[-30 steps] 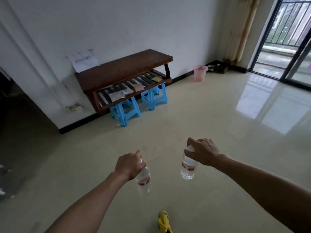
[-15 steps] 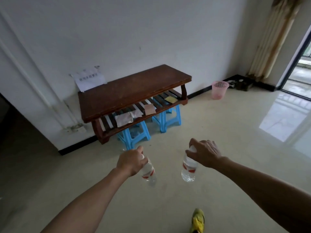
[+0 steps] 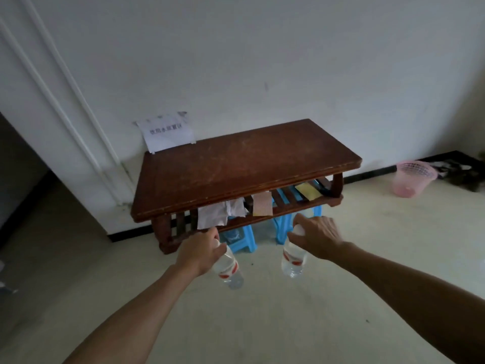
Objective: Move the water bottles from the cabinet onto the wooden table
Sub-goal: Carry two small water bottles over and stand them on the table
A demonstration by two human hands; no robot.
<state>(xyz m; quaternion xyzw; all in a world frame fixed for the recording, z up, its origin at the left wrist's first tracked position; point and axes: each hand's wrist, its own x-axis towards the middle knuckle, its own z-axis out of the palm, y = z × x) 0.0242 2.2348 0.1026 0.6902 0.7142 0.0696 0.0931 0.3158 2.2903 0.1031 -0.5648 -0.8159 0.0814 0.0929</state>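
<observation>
A: Against the white wall, what stands largest?

B: The wooden table, dark brown, with a slatted shelf underneath and blue stools below that. A pink basket sits on the floor off to its right.

A: And the arms?

B: Both reach forward from the bottom edge, bare, converging toward the table's near side. The left hand is knuckles-up, fingers curled round the top of the left bottle. The right hand comes over from above, fingers wrapped round the neck and white cap of the right bottle.

A: So where are the bottles?

B: In the air over the floor, just short of the table's front edge, neither touching it.

A: Any writing?

B: A paper sheet on the wall behind the table carries one printed line, too blurred to read. Each bottle has a red-and-white label band; no brand is legible.

A: Which way do they point?

B: The right bottle hangs nearly upright, cap up, base down. The left bottle's long axis slants, cap up in the fist, base swung down and to the right.
</observation>
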